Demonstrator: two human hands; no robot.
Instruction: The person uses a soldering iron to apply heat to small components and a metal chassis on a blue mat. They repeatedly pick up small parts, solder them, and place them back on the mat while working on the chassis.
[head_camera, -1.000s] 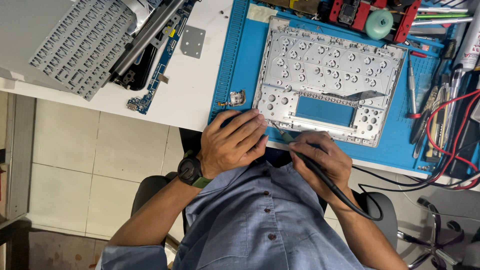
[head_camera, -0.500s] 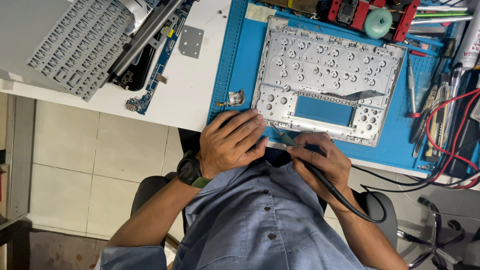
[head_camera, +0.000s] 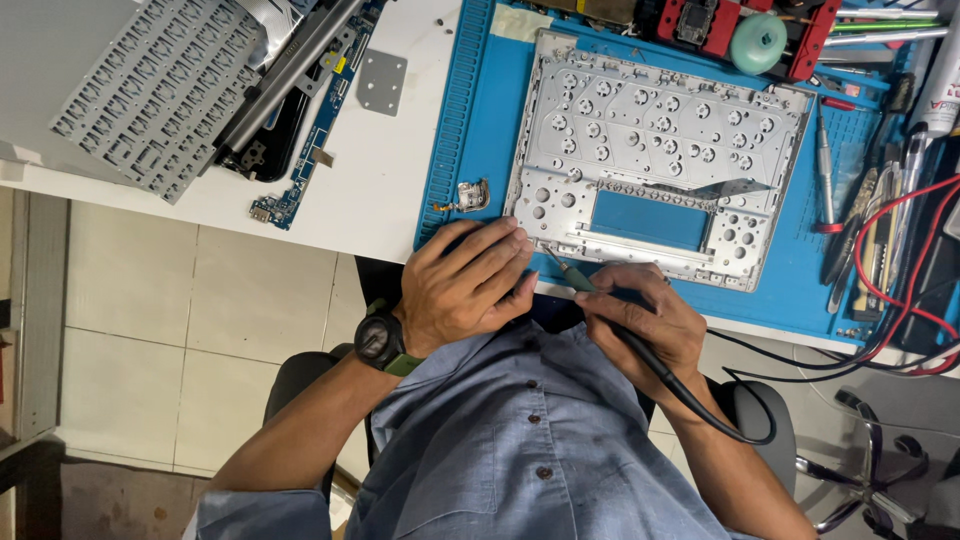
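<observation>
Right hand (head_camera: 640, 322) grip pinches corded iron (head_camera: 600, 300); left hand (head_camera: 468, 285) steadies perforated metal frame (head_camera: 655, 150).

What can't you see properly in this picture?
- Head view: what lies under the left hand is hidden by the hand itself.
- The tip of the corded tool in the right hand is too small to tell what it touches.
- The red wires run off the right edge.

Silver perforated keyboard frame (head_camera: 655, 150), flat
</observation>
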